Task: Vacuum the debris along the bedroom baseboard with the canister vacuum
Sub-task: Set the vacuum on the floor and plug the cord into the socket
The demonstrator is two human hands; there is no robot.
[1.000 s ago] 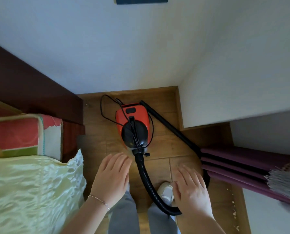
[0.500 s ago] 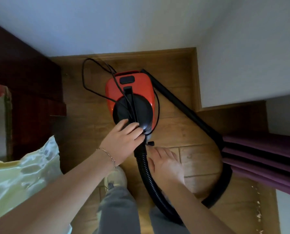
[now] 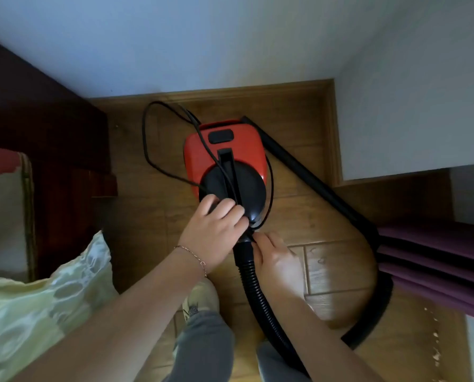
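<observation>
We stand on the wooden floor (image 3: 153,216) by the far corner, where the red canister vacuum (image 3: 225,150) sits near the baseboard (image 3: 230,91). Its black hose (image 3: 251,282) loops from its near end round to the right. Our left hand (image 3: 216,230) curls its fingers over the vacuum's black dome. Our right hand (image 3: 278,261) touches the hose collar, but we cannot tell whether it grips. Pale debris (image 3: 434,334) lies near right.

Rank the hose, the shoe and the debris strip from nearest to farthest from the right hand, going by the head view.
1. Hose: right at the fingertips of the right hand, just to its left.
2. Shoe: a little way off, to the lower left.
3. Debris: farthest, well off to the lower right.
</observation>
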